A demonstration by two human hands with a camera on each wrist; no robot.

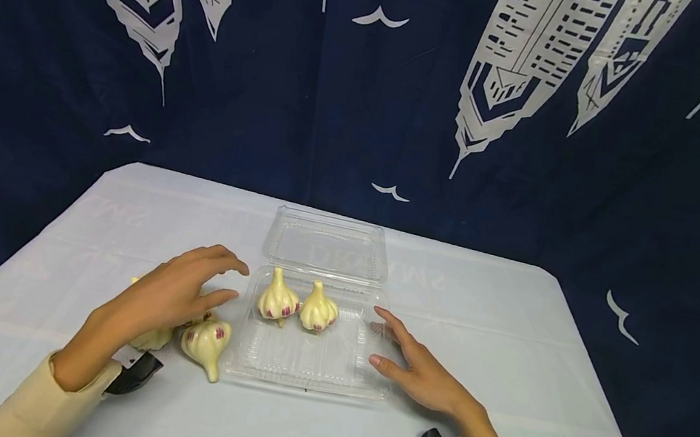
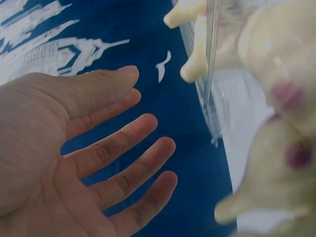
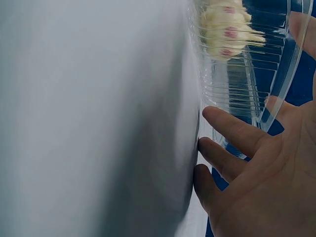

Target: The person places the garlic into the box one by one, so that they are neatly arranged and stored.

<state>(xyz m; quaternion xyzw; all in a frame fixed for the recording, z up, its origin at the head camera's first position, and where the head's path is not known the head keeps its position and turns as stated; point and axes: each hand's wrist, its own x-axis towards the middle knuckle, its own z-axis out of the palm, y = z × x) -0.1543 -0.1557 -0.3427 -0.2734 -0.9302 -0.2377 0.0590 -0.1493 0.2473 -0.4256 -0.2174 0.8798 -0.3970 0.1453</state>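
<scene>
Loosely spread hands beside clear container

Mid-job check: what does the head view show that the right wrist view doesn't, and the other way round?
Only the head view shows the left hand, the loose garlic lying on the table beside it, and both sleeves.

Only the right wrist view shows the palm side of the right hand; the head view gives its back.

Both show the right hand beside the clear container, with garlic bulbs inside and the table's white surface.
</scene>
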